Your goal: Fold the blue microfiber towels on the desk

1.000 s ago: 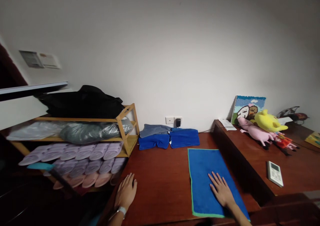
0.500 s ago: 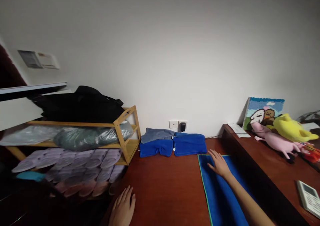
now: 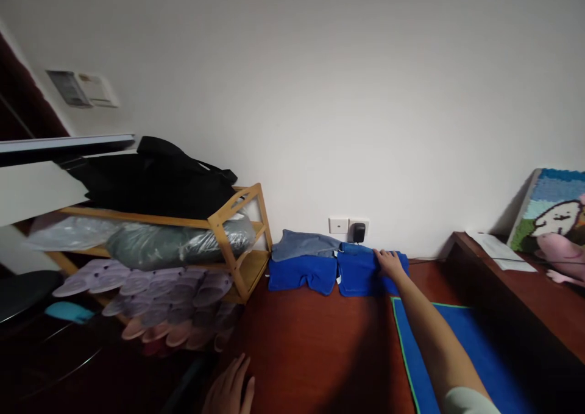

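Observation:
My right hand (image 3: 389, 263) rests on the right part of a folded blue cloth (image 3: 359, 274) near the wall. Its fingers lie over the top of the cloth, slightly bent and apart, and I see no pinch. Left of that cloth is another folded blue cloth (image 3: 301, 274), with a grey-blue one (image 3: 304, 245) behind it. Under my right forearm a blue cloth with a green edge (image 3: 489, 353) lies spread flat. My left hand (image 3: 228, 392), partly cut off by the bottom of the view, is at the table's left edge with its fingers spread, holding nothing.
To the left stands a wooden rack (image 3: 223, 237) with slippers (image 3: 210, 286), plastic-wrapped bundles and a black bag (image 3: 159, 182). A black plug (image 3: 359, 231) sits in the wall socket. On the right, a raised ledge (image 3: 484, 280) carries paper, a picture and a pink plush toy (image 3: 560, 250).
My right hand has moved from above the spread blue cloth, forward and left onto the folded blue cloth. The view has turned slightly left. My left hand sits lower in view.

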Demonstrator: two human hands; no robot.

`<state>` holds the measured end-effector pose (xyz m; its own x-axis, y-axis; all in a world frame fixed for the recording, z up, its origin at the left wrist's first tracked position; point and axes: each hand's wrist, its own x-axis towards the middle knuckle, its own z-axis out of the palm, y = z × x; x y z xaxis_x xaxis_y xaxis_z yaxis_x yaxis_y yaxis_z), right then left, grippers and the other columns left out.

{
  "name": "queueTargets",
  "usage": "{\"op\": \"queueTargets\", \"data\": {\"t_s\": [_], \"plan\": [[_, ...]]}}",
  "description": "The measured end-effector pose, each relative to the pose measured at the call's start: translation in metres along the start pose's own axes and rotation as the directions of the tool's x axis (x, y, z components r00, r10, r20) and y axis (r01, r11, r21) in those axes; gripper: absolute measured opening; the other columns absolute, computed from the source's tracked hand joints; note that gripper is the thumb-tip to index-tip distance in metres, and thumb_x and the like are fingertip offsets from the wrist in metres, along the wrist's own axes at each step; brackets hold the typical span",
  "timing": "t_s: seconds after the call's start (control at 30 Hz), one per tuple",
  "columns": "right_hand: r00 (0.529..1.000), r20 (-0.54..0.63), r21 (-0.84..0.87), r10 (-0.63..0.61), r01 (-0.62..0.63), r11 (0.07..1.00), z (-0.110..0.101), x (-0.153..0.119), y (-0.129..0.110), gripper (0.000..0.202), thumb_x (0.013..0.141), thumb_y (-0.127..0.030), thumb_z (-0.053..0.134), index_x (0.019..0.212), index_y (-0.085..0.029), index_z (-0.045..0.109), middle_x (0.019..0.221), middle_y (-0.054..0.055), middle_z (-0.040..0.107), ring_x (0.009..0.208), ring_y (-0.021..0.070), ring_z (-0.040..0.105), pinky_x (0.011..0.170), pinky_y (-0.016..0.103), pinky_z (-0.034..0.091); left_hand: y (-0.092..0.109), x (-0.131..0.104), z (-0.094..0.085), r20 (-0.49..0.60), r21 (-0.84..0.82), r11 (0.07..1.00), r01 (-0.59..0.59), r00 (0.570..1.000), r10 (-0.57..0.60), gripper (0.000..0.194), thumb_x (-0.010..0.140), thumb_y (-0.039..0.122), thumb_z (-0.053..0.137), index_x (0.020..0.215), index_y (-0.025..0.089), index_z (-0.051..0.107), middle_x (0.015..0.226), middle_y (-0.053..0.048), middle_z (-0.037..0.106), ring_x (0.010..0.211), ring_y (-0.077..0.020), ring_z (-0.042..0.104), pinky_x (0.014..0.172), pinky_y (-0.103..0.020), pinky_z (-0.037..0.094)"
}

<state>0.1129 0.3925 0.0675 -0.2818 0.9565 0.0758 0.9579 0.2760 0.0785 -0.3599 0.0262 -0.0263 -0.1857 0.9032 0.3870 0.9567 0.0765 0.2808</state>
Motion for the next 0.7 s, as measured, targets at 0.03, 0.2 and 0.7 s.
{"op": "queueTargets", "data": {"t_s": [0.03, 0.2, 0.7], "plan": [[1.000, -0.022, -0.002, 0.002, -0.002, 1.000, 0.000, -0.005, -0.003, 0.093, 0.073, -0.021, 0.080, 0.156, -0.026, 0.037, 0.139, 0.016, 0.060, 0.127, 0.0337, 0.055, 0.112, 0.049, 0.032, 0.001, 0.000, -0.001, 0.011, -0.002, 1.000, 0.012, 1.000, -0.012, 0.053, 0.097, 0.049, 0.039, 0.135, 0.021, 0.064, 0.141, -0.009, 0.067, 0.133, -0.0282, 0.060, 0.111, -0.048, 0.050], [0.986, -0.168, -0.002, 0.008, -0.008, 1.000, -0.020, -0.044, -0.005, 0.063, 0.088, -0.020, 0.062, 0.149, -0.023, 0.046, 0.140, 0.016, 0.056, 0.130, 0.0325, 0.048, 0.116, 0.047, 0.027, 0.007, 0.001, -0.004, 0.070, -0.010, 0.998, 0.060, 0.996, -0.059, 0.054, 0.095, 0.049, 0.039, 0.137, 0.023, 0.064, 0.145, -0.007, 0.064, 0.136, -0.0287, 0.057, 0.116, -0.049, 0.045], [0.996, 0.052, 0.082, -0.068, 0.064, 0.995, -0.027, -0.082, -0.018, 0.091, 0.079, -0.050, 0.075, 0.155, -0.022, 0.037, 0.151, 0.017, 0.050, 0.128, 0.0317, 0.055, 0.102, 0.041, 0.042, 0.016, 0.004, -0.008, 0.051, 0.070, 0.997, 0.040, 0.998, -0.044, 0.058, 0.095, 0.045, 0.035, 0.137, 0.017, 0.063, 0.145, -0.010, 0.064, 0.135, -0.0273, 0.058, 0.114, -0.045, 0.044]]}}
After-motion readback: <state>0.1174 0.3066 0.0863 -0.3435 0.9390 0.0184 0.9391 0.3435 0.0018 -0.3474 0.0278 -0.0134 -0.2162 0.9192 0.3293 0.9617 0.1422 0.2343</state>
